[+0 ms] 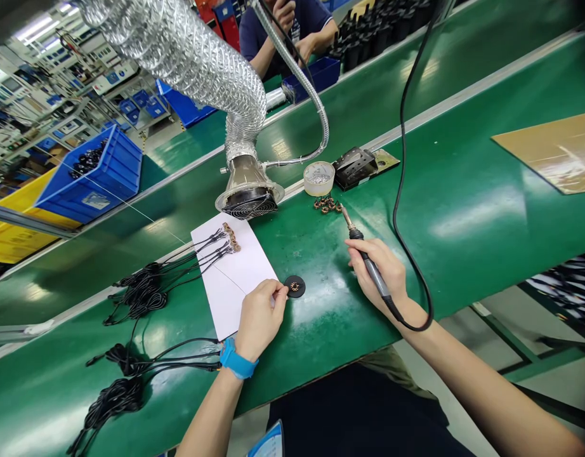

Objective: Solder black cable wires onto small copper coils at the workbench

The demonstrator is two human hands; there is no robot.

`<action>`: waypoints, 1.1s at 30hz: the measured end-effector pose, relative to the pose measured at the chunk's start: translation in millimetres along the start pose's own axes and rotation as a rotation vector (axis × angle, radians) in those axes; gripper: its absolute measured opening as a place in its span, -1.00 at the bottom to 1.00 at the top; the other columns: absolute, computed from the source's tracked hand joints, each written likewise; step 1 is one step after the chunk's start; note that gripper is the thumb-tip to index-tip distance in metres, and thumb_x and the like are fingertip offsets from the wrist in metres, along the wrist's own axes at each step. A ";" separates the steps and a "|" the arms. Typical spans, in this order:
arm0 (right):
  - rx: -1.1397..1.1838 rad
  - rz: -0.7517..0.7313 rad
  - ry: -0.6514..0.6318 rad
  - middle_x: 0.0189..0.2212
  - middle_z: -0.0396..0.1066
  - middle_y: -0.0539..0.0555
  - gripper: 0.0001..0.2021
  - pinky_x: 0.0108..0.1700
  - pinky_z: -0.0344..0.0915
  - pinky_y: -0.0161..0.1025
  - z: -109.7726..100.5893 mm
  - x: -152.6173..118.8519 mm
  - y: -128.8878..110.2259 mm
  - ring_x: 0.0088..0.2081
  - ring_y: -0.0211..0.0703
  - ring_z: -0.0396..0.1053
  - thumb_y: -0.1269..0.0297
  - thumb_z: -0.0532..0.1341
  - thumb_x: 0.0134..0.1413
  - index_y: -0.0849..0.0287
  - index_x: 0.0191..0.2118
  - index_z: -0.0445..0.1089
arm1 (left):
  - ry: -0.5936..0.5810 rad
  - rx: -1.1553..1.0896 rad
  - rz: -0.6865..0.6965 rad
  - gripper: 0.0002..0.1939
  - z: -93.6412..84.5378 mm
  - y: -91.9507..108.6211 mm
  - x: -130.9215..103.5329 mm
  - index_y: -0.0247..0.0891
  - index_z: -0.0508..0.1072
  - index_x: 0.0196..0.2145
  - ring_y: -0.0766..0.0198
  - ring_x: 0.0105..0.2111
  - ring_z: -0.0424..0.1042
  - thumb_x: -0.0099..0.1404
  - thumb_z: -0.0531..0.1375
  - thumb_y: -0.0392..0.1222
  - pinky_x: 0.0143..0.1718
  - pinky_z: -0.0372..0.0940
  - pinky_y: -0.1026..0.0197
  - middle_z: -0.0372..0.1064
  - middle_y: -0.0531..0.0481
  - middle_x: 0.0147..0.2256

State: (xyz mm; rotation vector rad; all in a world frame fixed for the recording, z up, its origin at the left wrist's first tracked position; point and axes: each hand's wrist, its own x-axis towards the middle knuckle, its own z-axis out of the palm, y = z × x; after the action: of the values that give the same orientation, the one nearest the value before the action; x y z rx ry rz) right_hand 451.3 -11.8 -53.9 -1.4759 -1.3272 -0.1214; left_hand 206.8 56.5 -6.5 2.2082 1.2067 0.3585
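Observation:
My right hand [382, 274] grips a soldering iron [375, 273], its tip pointing up and away toward a small heap of copper-wound rings [327, 204]. My left hand [264, 314] is closed in a pinch at the edge of a round black disc [296, 293]. On that disc lies one small copper-wound ring [294, 287]. A thin solder wire [230, 277] crosses the white sheet [223, 295] and runs into my left hand; its end is hidden by the fingers. Several wound parts [231, 237] joined to black cables [152, 289] rest on the sheet.
A fume duct [240, 120] with a fan [250, 203] hangs over the bench. Behind the rings stand a round tub [318, 179] and a black iron stand [356, 166]. More cables [114, 400] lie at left. The iron's cord [401, 190] loops at right. A co-worker [287, 32] sits opposite.

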 end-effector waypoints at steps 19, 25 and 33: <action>0.013 -0.001 0.000 -0.33 0.41 0.05 -0.72 -0.23 0.36 -0.19 -0.3 -1.0 1.7 -0.32 -0.16 0.42 0.48 0.18 0.27 0.07 0.03 0.42 | 0.266 0.088 0.096 -0.86 26.2 25.2 0.1 -0.19 0.45 -0.19 0.27 -0.32 0.38 0.35 0.25 -0.11 -0.28 0.24 0.24 0.35 0.01 -0.27; 0.021 0.020 0.000 -0.30 0.44 0.06 -0.75 -0.21 0.40 -0.17 -1.0 -1.3 2.3 -0.31 -0.15 0.45 0.43 0.17 0.29 0.05 0.02 0.43 | 0.200 0.066 0.100 -0.87 23.9 26.1 9.6 -0.19 0.51 -0.31 0.31 -0.36 0.35 0.40 0.18 -0.21 -0.30 0.23 0.24 0.31 0.02 -0.30; 0.006 0.043 -0.009 -0.33 0.44 0.07 -0.79 -0.22 0.41 -0.15 -0.6 -1.3 2.2 -0.33 -0.15 0.45 0.37 0.15 0.30 0.07 -0.01 0.44 | 0.106 -0.114 0.012 -0.81 4.7 10.5 18.9 -0.22 0.55 -0.37 0.27 -0.35 0.35 0.37 0.20 -0.16 -0.31 0.22 0.23 0.35 0.00 -0.35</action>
State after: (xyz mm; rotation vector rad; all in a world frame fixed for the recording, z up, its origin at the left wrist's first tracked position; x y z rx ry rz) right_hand 452.7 -12.6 -55.9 -1.5008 -1.3009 -0.0830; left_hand 226.6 66.2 -4.6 2.1220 1.1983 0.5414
